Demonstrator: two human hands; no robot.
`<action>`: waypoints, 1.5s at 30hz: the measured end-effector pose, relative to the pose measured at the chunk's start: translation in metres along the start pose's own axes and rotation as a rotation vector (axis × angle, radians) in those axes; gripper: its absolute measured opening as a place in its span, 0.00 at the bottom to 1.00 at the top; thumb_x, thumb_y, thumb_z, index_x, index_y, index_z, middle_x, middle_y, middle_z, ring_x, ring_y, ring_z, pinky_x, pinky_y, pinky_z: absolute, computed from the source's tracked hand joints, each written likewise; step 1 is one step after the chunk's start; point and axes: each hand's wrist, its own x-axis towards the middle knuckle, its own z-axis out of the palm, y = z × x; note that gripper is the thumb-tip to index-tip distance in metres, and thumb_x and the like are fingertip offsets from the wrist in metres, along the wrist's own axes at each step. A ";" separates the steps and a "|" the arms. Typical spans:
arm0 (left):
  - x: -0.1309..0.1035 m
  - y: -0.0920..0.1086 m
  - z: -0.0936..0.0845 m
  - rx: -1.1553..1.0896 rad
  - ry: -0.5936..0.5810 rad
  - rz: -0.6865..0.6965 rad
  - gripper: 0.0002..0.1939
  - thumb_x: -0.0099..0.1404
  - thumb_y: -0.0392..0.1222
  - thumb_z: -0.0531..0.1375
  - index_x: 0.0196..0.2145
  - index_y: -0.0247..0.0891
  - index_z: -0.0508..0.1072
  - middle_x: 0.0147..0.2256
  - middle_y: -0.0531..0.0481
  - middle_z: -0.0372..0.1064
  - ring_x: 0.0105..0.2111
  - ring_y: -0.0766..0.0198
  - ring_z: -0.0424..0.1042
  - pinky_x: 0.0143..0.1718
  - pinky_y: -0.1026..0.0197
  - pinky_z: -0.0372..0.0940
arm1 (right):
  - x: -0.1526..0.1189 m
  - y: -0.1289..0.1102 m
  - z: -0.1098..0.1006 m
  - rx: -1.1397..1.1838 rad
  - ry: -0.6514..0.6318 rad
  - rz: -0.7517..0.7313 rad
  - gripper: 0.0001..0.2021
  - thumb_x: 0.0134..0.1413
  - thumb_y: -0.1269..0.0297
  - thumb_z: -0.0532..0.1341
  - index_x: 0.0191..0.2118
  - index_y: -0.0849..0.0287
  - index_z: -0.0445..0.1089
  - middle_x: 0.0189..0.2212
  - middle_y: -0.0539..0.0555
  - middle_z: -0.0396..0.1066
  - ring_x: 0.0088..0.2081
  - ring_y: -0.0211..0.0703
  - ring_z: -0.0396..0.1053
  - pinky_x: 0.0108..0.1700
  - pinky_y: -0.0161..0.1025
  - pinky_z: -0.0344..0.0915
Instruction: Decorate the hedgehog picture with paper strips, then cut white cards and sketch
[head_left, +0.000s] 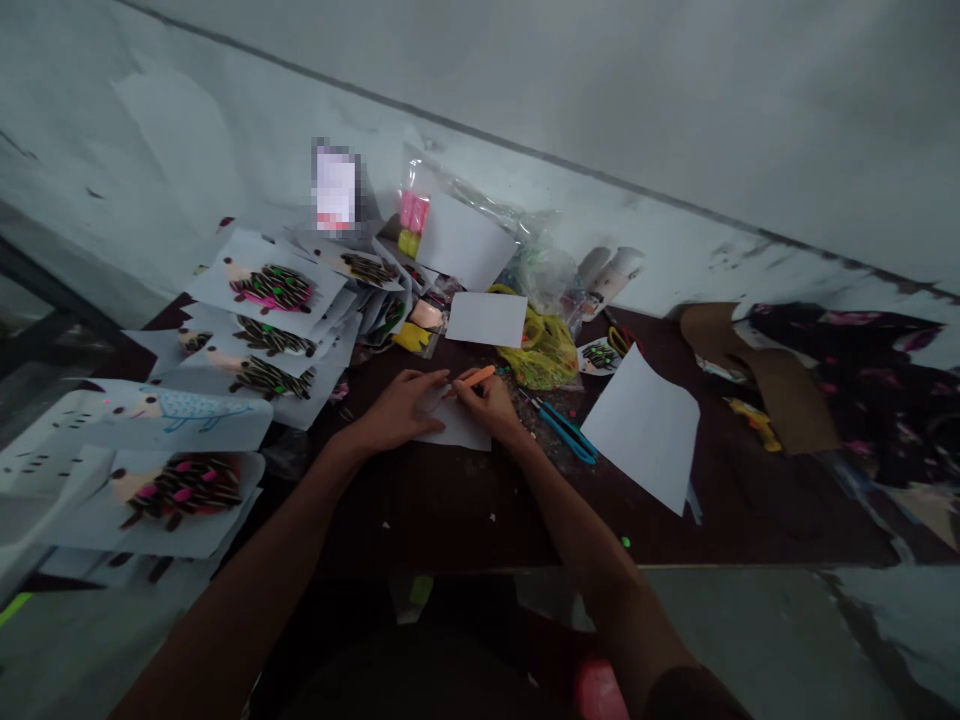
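Note:
My right hand (pixel 487 398) is closed around an orange marker pen (pixel 477 376), whose tip points down at a small white sheet of paper (pixel 461 430) on the dark table. On the left part of that sheet rests my left hand (pixel 405 405), fingers stretched out and holding nothing. The two hands nearly meet above the paper, so its upper part is hidden. Just right of my right hand lie blue-handled scissors (pixel 566 432). A blank white card (pixel 487 320) lies beyond both hands, beside a yellow plastic bag (pixel 544 345).
Stacked sheets with hedgehog figures (pixel 274 288) fill the left side, near a white plastic tray (pixel 45 460). A larger white sheet (pixel 643 425) lies to the right. Clear bags (pixel 540 255) lean by the wall. Brown cardboard (pixel 795 395) and dark flowered cloth (pixel 862 370) sit far right.

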 end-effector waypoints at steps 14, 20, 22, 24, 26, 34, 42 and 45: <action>0.000 -0.004 0.003 0.004 0.000 -0.020 0.43 0.56 0.46 0.67 0.68 0.43 0.61 0.62 0.43 0.69 0.62 0.48 0.63 0.64 0.45 0.58 | -0.003 0.003 -0.006 0.003 0.052 0.057 0.10 0.59 0.58 0.59 0.31 0.58 0.70 0.24 0.50 0.71 0.28 0.39 0.68 0.33 0.35 0.64; 0.000 -0.005 0.003 0.010 -0.004 -0.005 0.41 0.57 0.45 0.66 0.67 0.44 0.61 0.63 0.43 0.67 0.62 0.49 0.62 0.64 0.45 0.58 | -0.003 0.002 -0.006 -0.008 0.075 0.054 0.10 0.59 0.58 0.60 0.31 0.58 0.71 0.25 0.50 0.72 0.28 0.40 0.69 0.34 0.35 0.65; 0.000 -0.006 0.003 0.023 -0.003 -0.008 0.41 0.57 0.45 0.66 0.67 0.44 0.62 0.64 0.43 0.66 0.62 0.48 0.62 0.65 0.44 0.57 | -0.004 0.002 -0.006 -0.007 0.072 0.067 0.10 0.59 0.58 0.60 0.32 0.58 0.71 0.24 0.49 0.72 0.28 0.40 0.69 0.34 0.35 0.65; 0.000 -0.005 0.003 0.032 -0.003 -0.008 0.40 0.57 0.45 0.66 0.67 0.45 0.62 0.65 0.44 0.65 0.62 0.48 0.62 0.65 0.43 0.57 | -0.005 0.002 -0.005 -0.010 0.083 0.071 0.09 0.60 0.58 0.60 0.32 0.58 0.71 0.24 0.49 0.72 0.28 0.40 0.69 0.34 0.35 0.65; 0.000 -0.003 0.002 0.033 -0.010 0.001 0.40 0.57 0.45 0.66 0.67 0.45 0.63 0.66 0.45 0.64 0.62 0.49 0.62 0.65 0.44 0.57 | -0.005 0.003 -0.004 -0.015 0.096 0.075 0.09 0.60 0.58 0.61 0.32 0.58 0.71 0.25 0.50 0.73 0.28 0.40 0.70 0.34 0.35 0.65; -0.001 0.000 0.000 0.019 -0.015 0.018 0.34 0.57 0.45 0.67 0.61 0.45 0.70 0.60 0.46 0.70 0.60 0.48 0.64 0.64 0.43 0.59 | -0.007 0.003 -0.004 -0.007 0.104 0.071 0.10 0.60 0.58 0.61 0.31 0.58 0.72 0.25 0.51 0.74 0.28 0.41 0.71 0.34 0.36 0.66; -0.001 -0.002 0.002 0.022 -0.010 0.011 0.32 0.57 0.45 0.66 0.60 0.45 0.70 0.61 0.47 0.70 0.61 0.49 0.63 0.65 0.43 0.59 | -0.014 0.005 -0.011 -0.019 0.130 0.079 0.12 0.60 0.55 0.59 0.31 0.57 0.71 0.24 0.50 0.72 0.27 0.40 0.69 0.32 0.35 0.64; -0.001 -0.001 0.001 0.021 -0.010 0.005 0.32 0.57 0.44 0.67 0.59 0.46 0.71 0.60 0.46 0.70 0.61 0.47 0.64 0.65 0.43 0.60 | -0.015 0.005 -0.012 -0.021 0.139 0.087 0.12 0.59 0.54 0.60 0.31 0.56 0.70 0.23 0.50 0.71 0.26 0.40 0.68 0.32 0.35 0.64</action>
